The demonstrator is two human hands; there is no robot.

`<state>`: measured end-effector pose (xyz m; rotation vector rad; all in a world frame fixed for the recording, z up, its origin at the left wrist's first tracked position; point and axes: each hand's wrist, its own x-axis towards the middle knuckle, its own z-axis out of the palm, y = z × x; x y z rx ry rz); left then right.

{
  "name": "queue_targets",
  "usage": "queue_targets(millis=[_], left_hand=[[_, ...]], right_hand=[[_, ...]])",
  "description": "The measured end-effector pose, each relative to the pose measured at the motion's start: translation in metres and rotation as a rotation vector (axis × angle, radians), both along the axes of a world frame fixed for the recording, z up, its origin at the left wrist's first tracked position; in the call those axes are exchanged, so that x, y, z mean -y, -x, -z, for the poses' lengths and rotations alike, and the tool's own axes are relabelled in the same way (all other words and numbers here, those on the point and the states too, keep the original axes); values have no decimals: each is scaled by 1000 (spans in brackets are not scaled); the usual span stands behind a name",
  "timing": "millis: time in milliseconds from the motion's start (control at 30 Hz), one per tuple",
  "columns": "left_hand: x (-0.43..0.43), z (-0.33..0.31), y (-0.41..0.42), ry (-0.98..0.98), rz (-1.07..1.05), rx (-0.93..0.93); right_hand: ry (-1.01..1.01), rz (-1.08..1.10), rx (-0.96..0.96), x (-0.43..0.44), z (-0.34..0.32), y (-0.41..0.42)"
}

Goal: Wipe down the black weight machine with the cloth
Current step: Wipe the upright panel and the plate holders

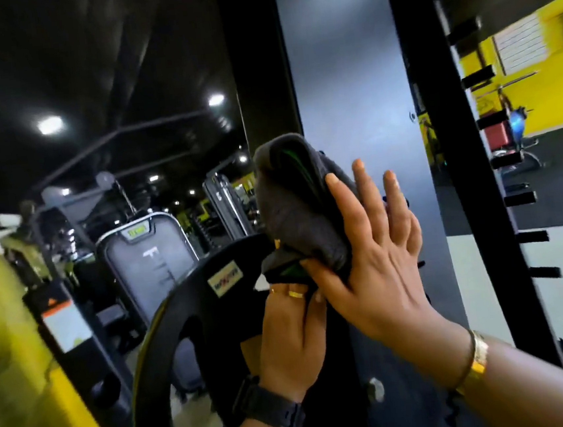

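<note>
A tall black panel of the weight machine (345, 69) rises in the middle of the head view. A dark grey cloth (293, 208) with a green stripe is bunched against its left edge. My right hand (377, 255), fingers spread flat, presses the cloth against the panel, with the thumb hooked under the cloth's lower fold. My left hand (292, 336), wearing rings and a black watch, grips the lower hanging end of the cloth just below. The panel's lower part is hidden behind both hands.
A black weight plate (191, 291) with a sticker hangs left of my hands. A black upright with pegs (457, 162) stands to the right. A yellow frame (20, 376) fills the left edge. Other gym machines (146, 257) stand behind.
</note>
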<state>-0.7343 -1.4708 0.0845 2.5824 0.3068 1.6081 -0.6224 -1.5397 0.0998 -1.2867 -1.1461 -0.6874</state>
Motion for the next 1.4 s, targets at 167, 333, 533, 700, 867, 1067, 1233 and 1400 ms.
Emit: queue_targets(millis=[167, 333, 533, 700, 867, 1067, 1233, 1400], left_hand=[[-24, -40, -16, -139, -34, -80], [-18, -111, -47, -155, 118, -29], [-32, -167, -78, -151, 130, 67], [-32, -209, -93, -84, 132, 53], [-37, -216, -102, -92, 220, 84], [-34, -215, -102, -88, 173, 83], [-26, -208, -101, -43, 148, 96], [-24, -192, -96, -116, 84, 86]], right_hand=[[-45, -8, -85, -12, -51, -26], [-99, -77, -48, -18, -106, -51], [-128, -226, -27, -29, -173, -89], [-29, -106, -82, -39, -209, -135], [103, -57, -339, -56, -204, -203], [67, -204, -450, -62, -177, -179], [-1, -215, -192, -39, -153, -110], [96, -168, -108, -22, -125, -131]])
